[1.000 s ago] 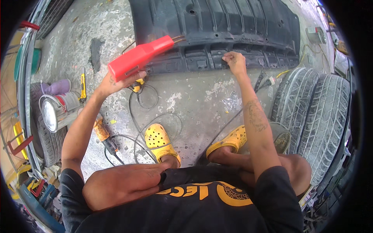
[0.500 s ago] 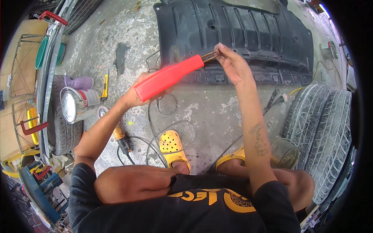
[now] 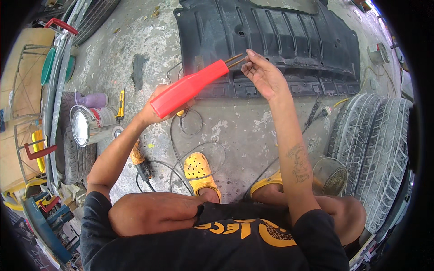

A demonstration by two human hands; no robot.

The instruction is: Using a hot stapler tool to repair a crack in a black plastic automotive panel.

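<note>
A red hot stapler (image 3: pixel 187 88), its body tapering to two brass-coloured prongs (image 3: pixel 234 60), lies across the middle of the view. My left hand (image 3: pixel 156 105) is closed round it from underneath; the body covers most of the fingers. Just past the prong tips is my right hand (image 3: pixel 265 77), palm turned up and fingers curled in a loose pinch. Whatever that pinch holds, if anything, is too small to make out. A narrow gap separates those fingertips from the prongs. Beyond both hands, a large black ribbed plastic panel (image 3: pixel 289 40) lies on the floor.
Two worn tyres (image 3: pixel 384 149) stand at the right beside a metal can (image 3: pixel 332 176). Toward the left are a tipped paint can (image 3: pixel 92 124), a yellow cutter knife (image 3: pixel 121 105) and an orange-black power tool (image 3: pixel 140 162). Thin cable (image 3: pixel 201 143) loops over the concrete by my yellow clogs (image 3: pixel 199 169).
The stapler has shifted slightly left. The fingers of my right hand have come away from the prongs, leaving both tips visible.
</note>
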